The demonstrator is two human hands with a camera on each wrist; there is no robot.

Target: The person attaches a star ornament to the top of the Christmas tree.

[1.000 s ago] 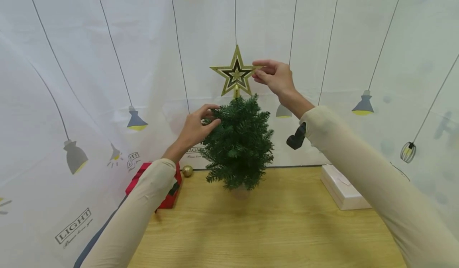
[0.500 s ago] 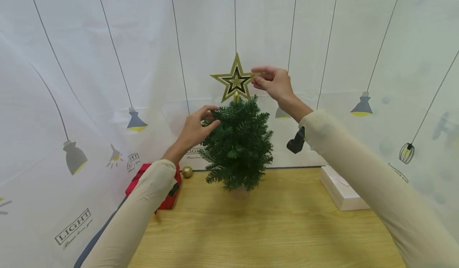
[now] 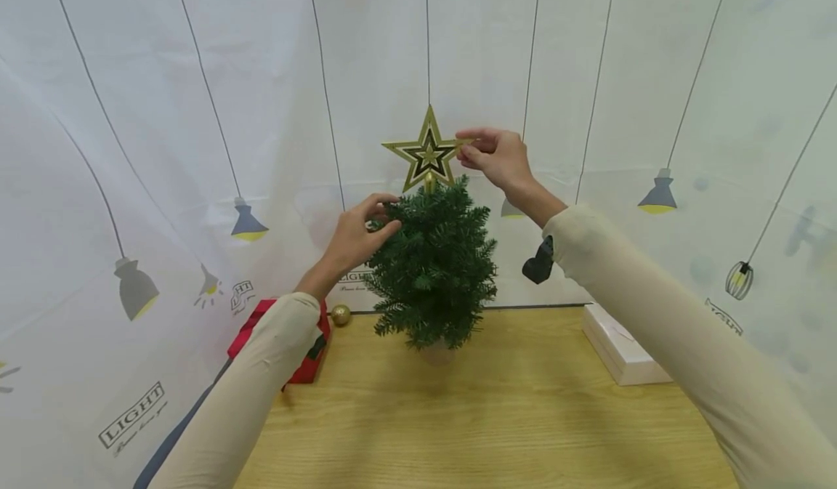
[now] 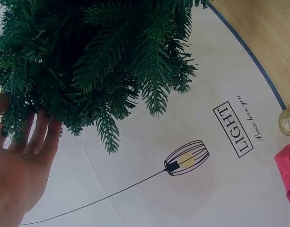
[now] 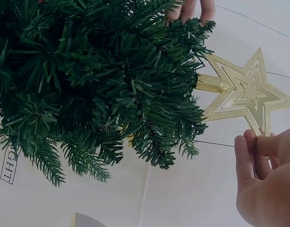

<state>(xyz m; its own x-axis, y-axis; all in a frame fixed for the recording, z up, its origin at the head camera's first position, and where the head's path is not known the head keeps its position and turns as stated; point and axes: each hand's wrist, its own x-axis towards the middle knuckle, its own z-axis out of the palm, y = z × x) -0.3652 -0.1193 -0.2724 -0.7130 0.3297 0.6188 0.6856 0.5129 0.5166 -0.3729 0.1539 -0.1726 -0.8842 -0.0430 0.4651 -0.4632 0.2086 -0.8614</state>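
A small green artificial Christmas tree (image 3: pixel 434 275) stands upright on the table. At its top is a gold star topper (image 3: pixel 429 155), its short tubular base (image 5: pixel 210 83) partly sunk among the upper branches. My right hand (image 3: pixel 503 160) pinches the star's right point between thumb and fingers. On the tree's upper left side, my left hand (image 3: pixel 357 233) holds the branches, with the thumb in front and the fingers partly hidden by needles. In the left wrist view that same hand (image 4: pixel 24 170) reaches in under the foliage.
Behind the left forearm lies a red gift box (image 3: pixel 315 354), with a gold ball ornament (image 3: pixel 341 315) beside it. A pale pink box (image 3: pixel 624 351) sits at the right on the wooden table (image 3: pixel 497 431). A white backdrop printed with lamps hangs close behind the tree.
My right hand has moved down with the star, and its base has sunk further into the treetop. The left hand has stayed in place on the branches.
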